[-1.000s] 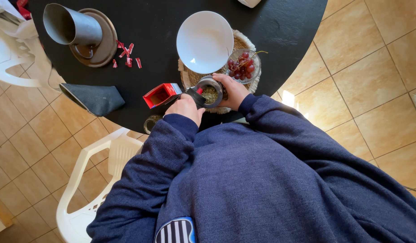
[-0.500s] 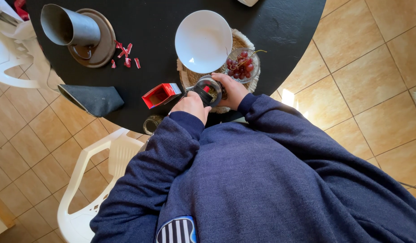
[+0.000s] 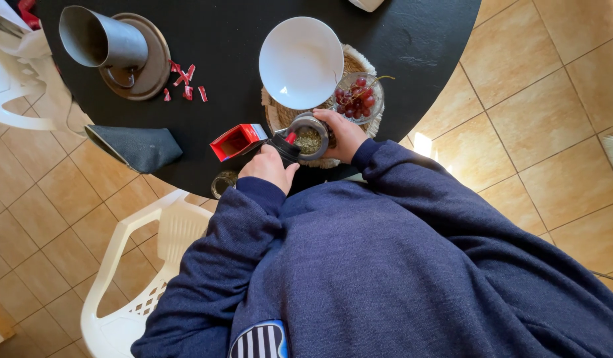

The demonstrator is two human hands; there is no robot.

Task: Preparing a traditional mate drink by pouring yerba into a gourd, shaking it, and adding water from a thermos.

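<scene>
The right hand (image 3: 345, 134) is curled around the side of a small glass jar (image 3: 310, 138), which is gripped near the edge of the round black table (image 3: 412, 40). The jar is tilted, its long axis lying roughly across the view, and its open mouth is turned up and towards the left hand (image 3: 268, 166). Through the mouth a greenish, flaky filling can be seen, ringed by a pale rim. The left hand is closed on a dark tool with a red part (image 3: 288, 142), whose tip is set at the jar's mouth; what kind of tool it is cannot be told. Just beside the left hand, an opened red carton (image 3: 235, 141) is lying on the table, its open end pointed left.

Under the jar a woven mat (image 3: 277, 114) is spread, and on it a white bowl (image 3: 301, 61) and a glass dish of red grapes (image 3: 358, 96) are set, the dish just beyond the right hand. Further left, red scraps (image 3: 185, 83), a grey metal jug on a brown plate (image 3: 107, 43) and a folded dark cloth (image 3: 137, 146) are seen. A white plastic chair (image 3: 137, 265) is placed on the tiled floor (image 3: 545, 119).
</scene>
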